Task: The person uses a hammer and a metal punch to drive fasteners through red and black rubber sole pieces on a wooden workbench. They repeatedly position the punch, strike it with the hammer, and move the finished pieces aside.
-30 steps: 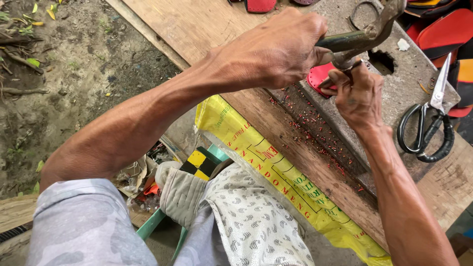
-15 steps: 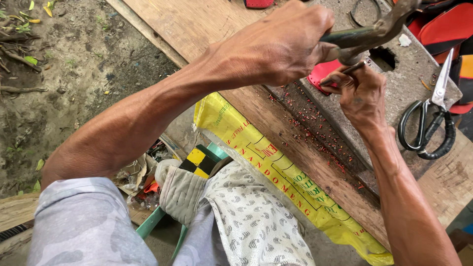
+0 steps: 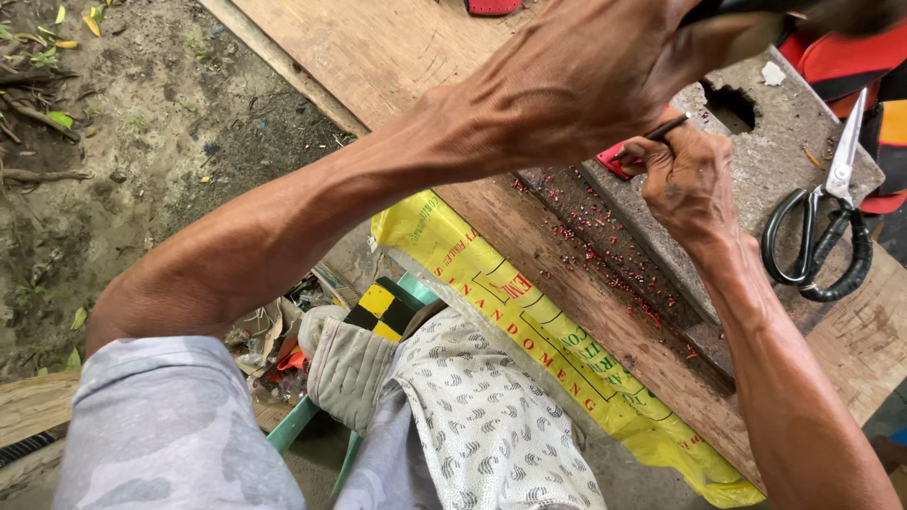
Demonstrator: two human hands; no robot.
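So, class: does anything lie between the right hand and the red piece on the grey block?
Nothing visible does. The right hand already rests at the red piece on the grey block, pinching a thin dark rod.

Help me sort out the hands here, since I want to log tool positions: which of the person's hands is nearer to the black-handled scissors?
The right hand, just left of the scissors on the grey slab. The left hand is farther off, raised up and to the left.

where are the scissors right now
In the head view the black-handled scissors lie at the far right on the grey slab, blades pointing up, just right of the right hand.
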